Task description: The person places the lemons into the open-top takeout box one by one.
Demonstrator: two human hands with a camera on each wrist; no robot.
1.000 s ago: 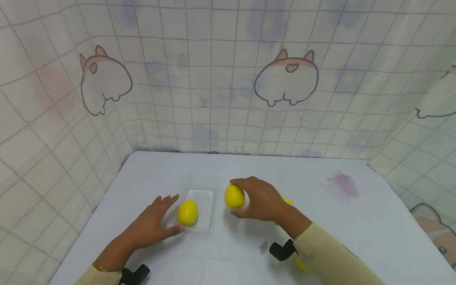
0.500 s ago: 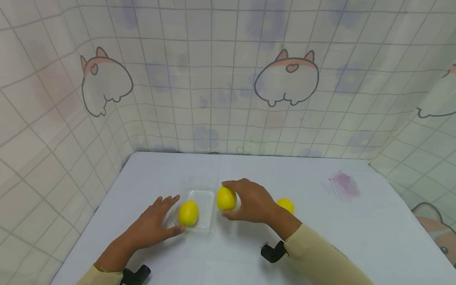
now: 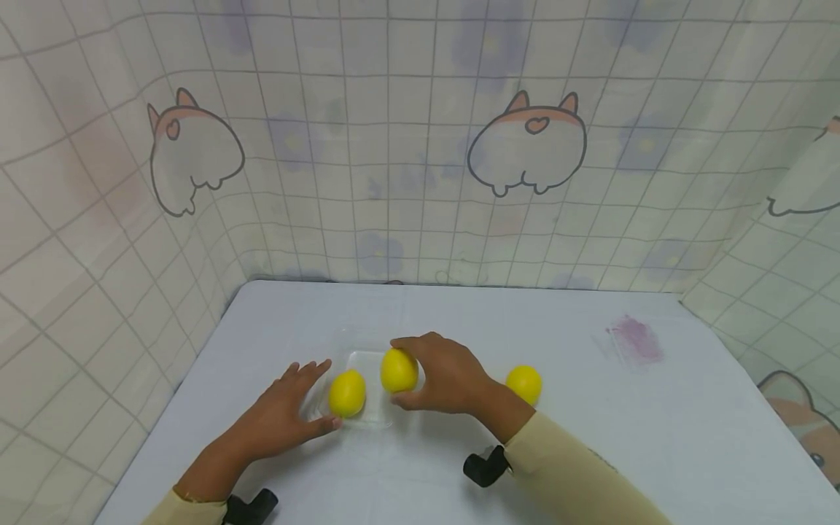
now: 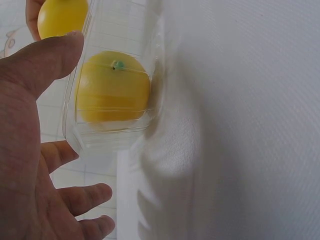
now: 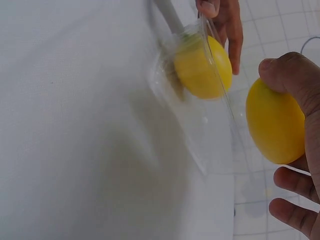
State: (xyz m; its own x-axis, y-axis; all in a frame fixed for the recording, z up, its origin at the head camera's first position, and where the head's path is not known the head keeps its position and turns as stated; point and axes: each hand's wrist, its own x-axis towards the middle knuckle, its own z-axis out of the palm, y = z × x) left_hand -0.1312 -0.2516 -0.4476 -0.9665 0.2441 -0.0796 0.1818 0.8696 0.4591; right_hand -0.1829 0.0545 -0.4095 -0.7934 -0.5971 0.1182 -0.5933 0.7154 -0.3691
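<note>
My right hand (image 3: 453,375) pinches a yellow lemon (image 3: 399,370) between thumb and fingers, over the right part of a clear plastic container (image 3: 375,414). A second lemon (image 3: 346,394) lies inside the container on its left side; a small green stem end shows on it in the left wrist view. My left hand (image 3: 275,415) is spread at the container's left side, its thumb at the rim and the index finger by the corner. The right wrist view shows the held lemon (image 5: 274,122) above the rim, apart from the lemon inside.
A third lemon (image 3: 525,380) lies on the white table (image 3: 590,437) just beyond my right wrist. A pink stain (image 3: 635,340) marks the cloth at the back right. A grid-patterned curtain (image 3: 420,182) stands behind and at both sides.
My right hand has moved left with its lemon, from beside the container to over it. The third lemon has come out from behind the right arm. The left hand stays put.
</note>
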